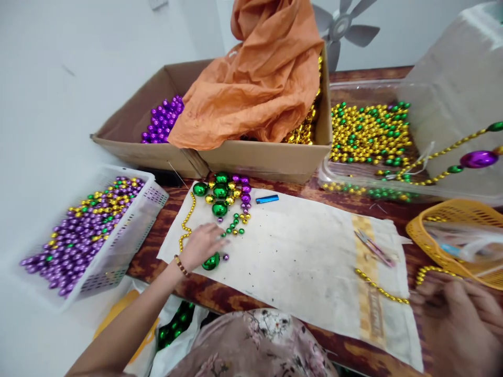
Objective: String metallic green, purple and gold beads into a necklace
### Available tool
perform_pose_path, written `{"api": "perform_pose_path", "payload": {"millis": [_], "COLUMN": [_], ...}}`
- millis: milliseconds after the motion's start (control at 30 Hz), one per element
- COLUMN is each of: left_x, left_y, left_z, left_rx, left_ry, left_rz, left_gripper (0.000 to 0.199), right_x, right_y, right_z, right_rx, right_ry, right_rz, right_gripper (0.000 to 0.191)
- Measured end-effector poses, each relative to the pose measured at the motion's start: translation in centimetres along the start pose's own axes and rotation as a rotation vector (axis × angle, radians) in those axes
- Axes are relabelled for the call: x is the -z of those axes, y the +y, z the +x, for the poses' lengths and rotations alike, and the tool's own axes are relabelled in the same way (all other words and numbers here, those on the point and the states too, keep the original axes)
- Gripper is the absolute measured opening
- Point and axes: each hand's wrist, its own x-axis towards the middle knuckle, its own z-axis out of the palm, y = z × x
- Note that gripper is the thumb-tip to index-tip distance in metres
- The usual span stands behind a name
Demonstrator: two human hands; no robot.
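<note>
My left hand [204,243], with a beaded bracelet at the wrist, is over the left part of a whitish cloth [298,251]. Its fingers stretch out loosely between a large green bead [211,261] and small green beads [230,229]. A gold bead string [189,214] lies beside it; large green beads [220,191] and a row of purple beads [245,189] are just beyond. At the right edge, my right hand [459,319] is blurred and closed around a gold bead strand [383,293], whose free end rests on the cloth.
Pliers [375,248] and a blue lighter [267,199] lie on the cloth. Around it stand a white basket of beads [151,196], a cardboard box [271,159] under orange fabric [251,99], a clear bin [393,180] and a yellow basket [422,230]. A strung purple bead [478,158] hangs right.
</note>
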Motion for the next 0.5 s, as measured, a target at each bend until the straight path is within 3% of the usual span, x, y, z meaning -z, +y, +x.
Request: {"api": "perform_pose_path", "payload": {"millis": [100,200,367,500], "left_x": [1.1,1.5,0.9,0.7], "left_y": [-2.1,-3.5,-4.2,-4.6], "left_z": [2.7,5.0,6.4,7.0], "left_rx": [0.27,0.405,0.43,0.434], "left_ry": [0.198,0.177,0.081,0.106], "left_rz": [0.015,0.127,0.246,0.289], "left_gripper": [0.03,0.037,0.044,0.041], "right_x": [-2.2,-3.2,-3.6,-4.3], "right_y": [0.6,1.6,2.7,3.0], "right_z": [-1.7,-2.5,-3.1,-3.5], "right_rx": [-0.035,-0.097,-0.12,-0.127], "right_ry": [-0.069,-0.184,-0.271,-0.325], "right_rz": [0.006,-0.032,-0.047,-0.06], "right_gripper": [0.037,0.041,0.036,0.033]}}
